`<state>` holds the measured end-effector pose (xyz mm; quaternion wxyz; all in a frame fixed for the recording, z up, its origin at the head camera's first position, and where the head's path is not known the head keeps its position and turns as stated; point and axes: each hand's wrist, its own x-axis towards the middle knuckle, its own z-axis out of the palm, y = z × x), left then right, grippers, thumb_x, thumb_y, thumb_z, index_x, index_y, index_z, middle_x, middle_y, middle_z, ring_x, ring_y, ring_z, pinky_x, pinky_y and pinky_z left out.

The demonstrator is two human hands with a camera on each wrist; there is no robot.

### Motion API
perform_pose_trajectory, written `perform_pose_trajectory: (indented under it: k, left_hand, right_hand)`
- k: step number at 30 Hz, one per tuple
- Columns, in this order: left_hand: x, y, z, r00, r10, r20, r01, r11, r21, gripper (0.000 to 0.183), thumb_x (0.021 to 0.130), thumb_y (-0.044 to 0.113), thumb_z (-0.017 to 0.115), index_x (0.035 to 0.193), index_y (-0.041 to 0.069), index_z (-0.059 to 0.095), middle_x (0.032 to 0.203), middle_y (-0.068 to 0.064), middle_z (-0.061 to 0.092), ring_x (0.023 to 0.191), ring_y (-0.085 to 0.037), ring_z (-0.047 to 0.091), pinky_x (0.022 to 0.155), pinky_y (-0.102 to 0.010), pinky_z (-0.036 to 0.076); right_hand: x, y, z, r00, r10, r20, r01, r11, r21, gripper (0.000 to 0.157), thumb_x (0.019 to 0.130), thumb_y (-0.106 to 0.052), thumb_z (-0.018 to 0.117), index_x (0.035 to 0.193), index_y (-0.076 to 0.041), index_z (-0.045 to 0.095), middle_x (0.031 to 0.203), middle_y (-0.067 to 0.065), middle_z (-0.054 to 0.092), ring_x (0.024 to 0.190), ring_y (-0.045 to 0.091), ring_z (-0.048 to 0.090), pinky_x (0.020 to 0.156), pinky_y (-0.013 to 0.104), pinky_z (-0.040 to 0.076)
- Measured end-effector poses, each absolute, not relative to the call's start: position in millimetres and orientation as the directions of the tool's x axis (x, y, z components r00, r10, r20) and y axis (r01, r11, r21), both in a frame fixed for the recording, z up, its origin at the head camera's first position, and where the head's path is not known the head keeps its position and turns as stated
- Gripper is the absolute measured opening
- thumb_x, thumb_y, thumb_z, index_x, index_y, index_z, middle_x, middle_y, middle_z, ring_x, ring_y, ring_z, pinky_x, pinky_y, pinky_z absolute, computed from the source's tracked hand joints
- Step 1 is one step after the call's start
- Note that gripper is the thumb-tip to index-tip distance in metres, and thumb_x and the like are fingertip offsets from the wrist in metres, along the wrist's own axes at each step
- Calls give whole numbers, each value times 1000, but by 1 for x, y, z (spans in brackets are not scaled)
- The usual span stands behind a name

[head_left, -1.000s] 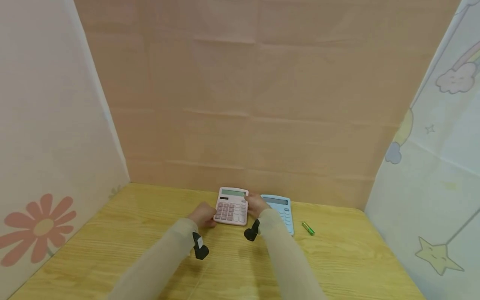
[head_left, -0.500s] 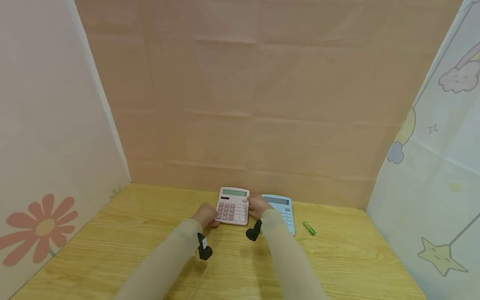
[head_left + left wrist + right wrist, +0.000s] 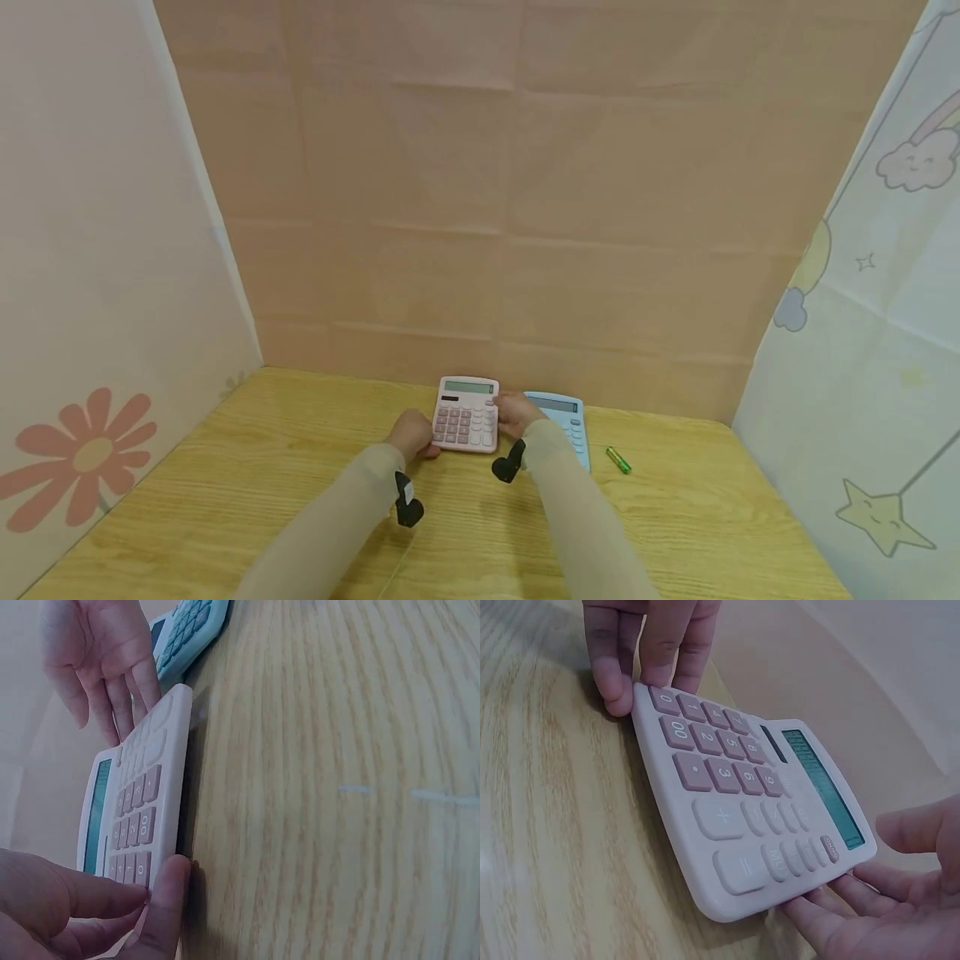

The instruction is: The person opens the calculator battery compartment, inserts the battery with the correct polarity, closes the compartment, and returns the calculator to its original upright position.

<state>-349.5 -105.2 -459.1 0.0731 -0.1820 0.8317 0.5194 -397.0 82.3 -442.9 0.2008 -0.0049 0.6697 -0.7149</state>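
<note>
A pink calculator (image 3: 465, 417) sits near the back of the wooden table, its display away from me. My left hand (image 3: 411, 433) pinches its lower left corner between thumb and fingers; in the left wrist view the thumb (image 3: 166, 900) lies along the near edge. Beside the calculator's right edge is my right hand (image 3: 517, 414). In the right wrist view its extended fingers (image 3: 817, 919) reach against and partly under that edge, and the thumb (image 3: 911, 827) stands apart from the casing. The calculator appears slightly tilted in the wrist views.
To the right lies a blue calculator (image 3: 557, 404), partly covered by my right hand and sleeve. Farther right is a small green and gold cylinder (image 3: 618, 459) resembling a battery. A brown sheet (image 3: 495, 208) rises behind the table, with patterned white cloths on both sides.
Almost nothing differs. The right thumb, which overlapped the pink calculator's upper right edge a second ago, is now slightly farther right and lower. The left hand keeps its place at the corner.
</note>
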Motion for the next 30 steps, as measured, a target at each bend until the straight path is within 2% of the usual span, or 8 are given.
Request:
perform_pose_trajectory:
  k: [4,9,11,14,17,21,24,30]
  left_hand:
    - [-343,-107,-454,-943,-180,-281,-329,353,876,29,91,-9,48,120,-14,54,104,-24,59,57,-14,62,57,-24,56]
    - [-337,-106,-444,-958,-127,-258,-285,308,908,26,92,-10,47,117,-14,52,97,-19,58,63,-15,61,63,-25,57]
    - [-334,-106,-440,-961,-111,-254,-275,286,918,25,92,-9,48,117,-14,52,94,-16,58,63,-14,60,62,-24,56]
    - [-330,-106,-434,-966,-84,-246,-260,266,928,24,93,-9,50,116,-13,52,92,-15,58,63,-14,60,61,-24,56]
    - [-327,-106,-430,-966,-69,-248,-257,248,934,26,92,-9,51,117,-13,53,92,-16,59,66,-16,62,65,-26,57]
    - [-324,-103,-425,-963,-65,-260,-268,236,934,27,92,-8,53,119,-11,54,94,-17,60,70,-20,66,72,-31,58]
    - [-321,-100,-424,-965,-56,-255,-261,232,937,25,92,-8,54,116,-11,55,94,-16,59,70,-21,67,75,-34,59]
    - [-318,-96,-425,-968,-28,-251,-251,208,945,22,90,-11,53,112,-11,55,89,-15,58,62,-16,63,67,-30,59]
  right_hand:
    - [-395,85,-435,-919,-303,-254,278,-40,-960,50,105,-7,31,150,8,15,154,28,22,143,38,25,116,47,27]
    - [-394,91,-423,-928,-257,-269,290,-48,-956,49,105,-8,33,150,4,20,151,25,31,137,35,36,114,45,32]
    - [-394,93,-418,-934,-231,-274,291,-44,-956,48,104,-8,35,150,2,23,147,24,37,128,33,45,110,45,36]
    - [-393,96,-412,-941,-183,-284,291,-8,-957,47,104,-9,36,150,0,26,144,22,41,116,30,49,106,44,40]
    - [-393,99,-408,-945,-141,-296,295,29,-955,45,105,-12,36,148,-3,31,136,19,45,103,26,54,96,39,46]
    - [-395,104,-408,-947,-81,-311,308,50,-950,36,104,-15,40,139,-4,38,120,14,50,85,23,58,79,33,51]
    - [-395,108,-407,-949,-28,-315,312,91,-946,30,103,-16,44,131,-6,42,117,14,51,80,22,61,75,34,54]
    - [-399,116,-411,-959,-3,-283,279,177,-944,20,100,-16,50,118,-8,48,107,16,56,64,19,61,67,34,57]
